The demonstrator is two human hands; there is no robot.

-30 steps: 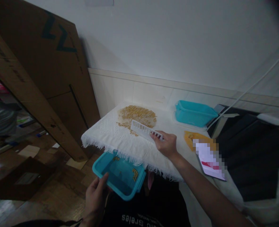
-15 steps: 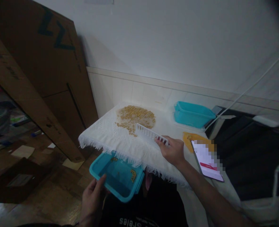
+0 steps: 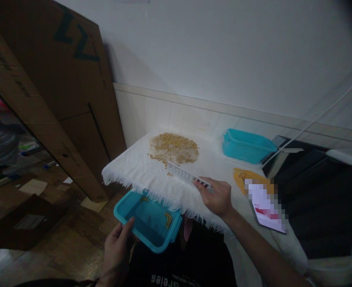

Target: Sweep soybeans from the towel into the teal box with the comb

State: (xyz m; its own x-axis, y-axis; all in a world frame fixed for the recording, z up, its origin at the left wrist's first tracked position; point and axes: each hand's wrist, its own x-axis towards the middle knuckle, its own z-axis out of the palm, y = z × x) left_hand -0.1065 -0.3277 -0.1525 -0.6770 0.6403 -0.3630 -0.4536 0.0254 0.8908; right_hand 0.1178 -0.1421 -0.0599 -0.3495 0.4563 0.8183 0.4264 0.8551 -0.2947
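Note:
My right hand grips one end of a white slotted plastic strip that lies on a white fringed cloth. The strip's far end sits just in front of a pile of yellow beans spread on the cloth. My left hand holds a teal plastic container by its near corner, below the cloth's front edge. A few beans lie inside the container.
A second teal container stands at the back right of the table. A phone and an orange item lie to the right of my hand. A large cardboard box leans on the left. A white cable crosses the right side.
The strip slid back toward the cloth's front edge and now lies flatter with my right hand. The teal container stays under the edge in my left hand.

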